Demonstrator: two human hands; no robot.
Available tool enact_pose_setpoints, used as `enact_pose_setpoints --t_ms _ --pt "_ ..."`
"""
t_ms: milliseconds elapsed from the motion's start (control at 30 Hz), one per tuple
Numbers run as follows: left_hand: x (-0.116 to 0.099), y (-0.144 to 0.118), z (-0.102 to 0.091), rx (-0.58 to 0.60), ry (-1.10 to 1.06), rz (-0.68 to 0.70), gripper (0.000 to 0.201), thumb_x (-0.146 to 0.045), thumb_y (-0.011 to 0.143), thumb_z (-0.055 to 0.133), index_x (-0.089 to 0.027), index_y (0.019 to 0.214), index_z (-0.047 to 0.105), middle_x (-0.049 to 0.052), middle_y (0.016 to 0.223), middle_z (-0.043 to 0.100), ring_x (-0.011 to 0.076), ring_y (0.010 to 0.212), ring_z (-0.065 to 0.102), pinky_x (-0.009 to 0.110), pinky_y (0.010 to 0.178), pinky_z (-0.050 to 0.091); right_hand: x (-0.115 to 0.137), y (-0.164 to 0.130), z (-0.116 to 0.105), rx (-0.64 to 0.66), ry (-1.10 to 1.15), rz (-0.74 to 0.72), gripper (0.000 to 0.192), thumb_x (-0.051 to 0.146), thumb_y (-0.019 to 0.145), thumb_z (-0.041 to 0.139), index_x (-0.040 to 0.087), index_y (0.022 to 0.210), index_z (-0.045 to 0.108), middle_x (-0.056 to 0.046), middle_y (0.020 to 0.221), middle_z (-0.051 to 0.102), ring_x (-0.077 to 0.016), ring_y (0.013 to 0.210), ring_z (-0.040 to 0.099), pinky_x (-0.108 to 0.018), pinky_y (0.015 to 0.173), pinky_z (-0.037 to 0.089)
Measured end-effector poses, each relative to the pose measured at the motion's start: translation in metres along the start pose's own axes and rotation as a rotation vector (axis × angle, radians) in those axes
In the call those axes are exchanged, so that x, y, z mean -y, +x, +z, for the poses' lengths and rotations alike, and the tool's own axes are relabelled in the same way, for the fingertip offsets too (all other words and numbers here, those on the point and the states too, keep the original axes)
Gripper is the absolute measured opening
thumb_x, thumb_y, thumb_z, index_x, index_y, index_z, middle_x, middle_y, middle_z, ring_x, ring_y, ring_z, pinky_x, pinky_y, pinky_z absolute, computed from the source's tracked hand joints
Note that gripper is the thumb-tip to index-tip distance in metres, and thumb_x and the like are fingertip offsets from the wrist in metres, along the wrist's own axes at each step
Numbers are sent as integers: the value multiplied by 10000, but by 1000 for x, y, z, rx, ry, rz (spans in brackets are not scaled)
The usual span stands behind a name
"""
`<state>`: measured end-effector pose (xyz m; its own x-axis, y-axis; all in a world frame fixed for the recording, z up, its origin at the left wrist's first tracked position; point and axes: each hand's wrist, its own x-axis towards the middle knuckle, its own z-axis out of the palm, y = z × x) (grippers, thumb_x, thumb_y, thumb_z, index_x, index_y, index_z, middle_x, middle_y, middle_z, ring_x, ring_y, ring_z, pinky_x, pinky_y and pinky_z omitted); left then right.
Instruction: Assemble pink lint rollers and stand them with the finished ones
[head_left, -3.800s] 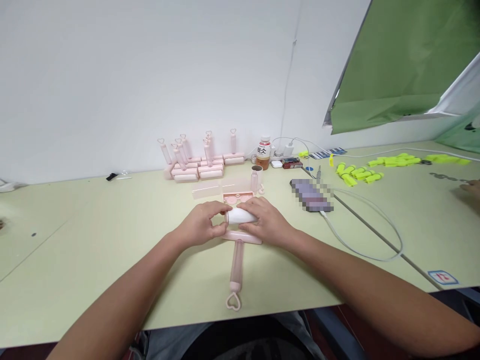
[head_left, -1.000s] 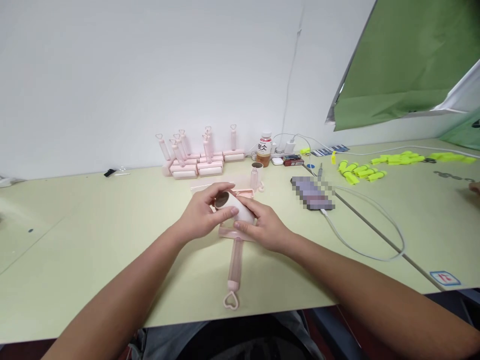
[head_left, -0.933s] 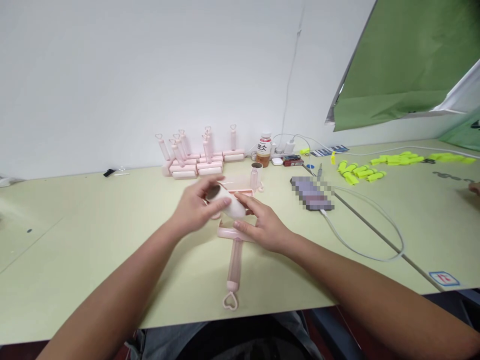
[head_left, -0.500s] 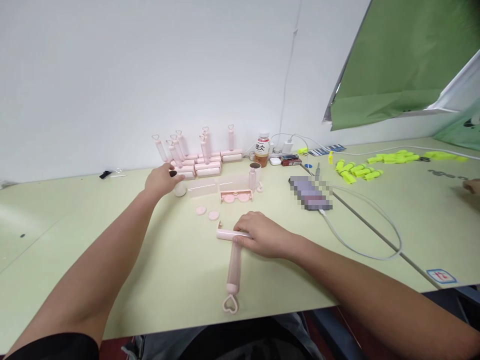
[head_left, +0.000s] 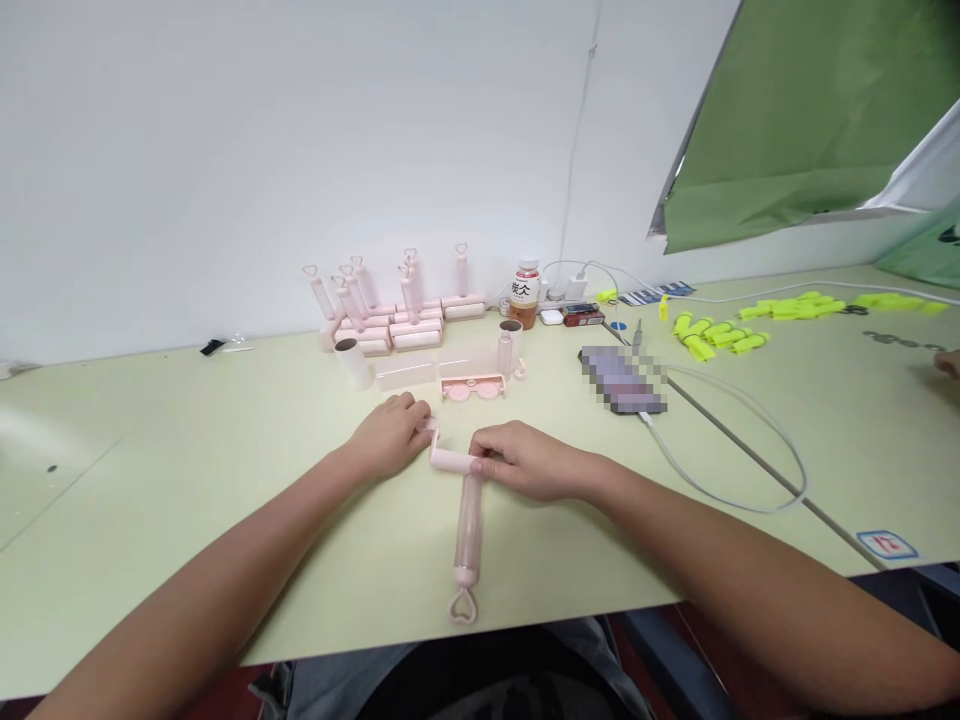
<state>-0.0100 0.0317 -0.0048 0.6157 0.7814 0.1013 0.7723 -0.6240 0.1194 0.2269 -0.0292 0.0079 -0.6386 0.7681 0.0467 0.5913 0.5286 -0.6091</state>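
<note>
A pink lint-roller frame (head_left: 466,505) lies on the tabletop (head_left: 225,480), heart-tipped handle toward the person. The right hand (head_left: 525,462) pinches its crossbar's right half, hiding it. The left hand (head_left: 390,438) curls loosely at the left end; its grip cannot be made out.

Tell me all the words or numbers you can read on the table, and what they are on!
Bottle by the wall: large dark characters on its white label, too blurred to read.
Blue-edged sticker at the table's near right corner: a red mark, too small to read.
Dark marks on the tabletop at far right: not readable.
Phone: screen pixelated, nothing readable.
Pink roller frame at the left hand and right hand: no writing.
</note>
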Motion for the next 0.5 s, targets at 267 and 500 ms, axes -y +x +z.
enact_pose_setpoints --t_ms 267,500 --pt "8 16 -1 22 -40 -192 291 -457 925 420 -213 912 579 54 897 656 223 752 596 310 603 377 -5 -1 -2 -113 88 -6 169 304 916 554 168 850 630 4 708 603 -124 630 508 -244 591 349" --pt "-34 -3 -28 76 -703 -18 470 -508 974 311 -170 833 606 38 804 627 174 749 582 289 681 451 1 -1 2 -451 343 -2 170 349 872 624 196 877 551 8 799 570 -127 685 509 -255 628 397"
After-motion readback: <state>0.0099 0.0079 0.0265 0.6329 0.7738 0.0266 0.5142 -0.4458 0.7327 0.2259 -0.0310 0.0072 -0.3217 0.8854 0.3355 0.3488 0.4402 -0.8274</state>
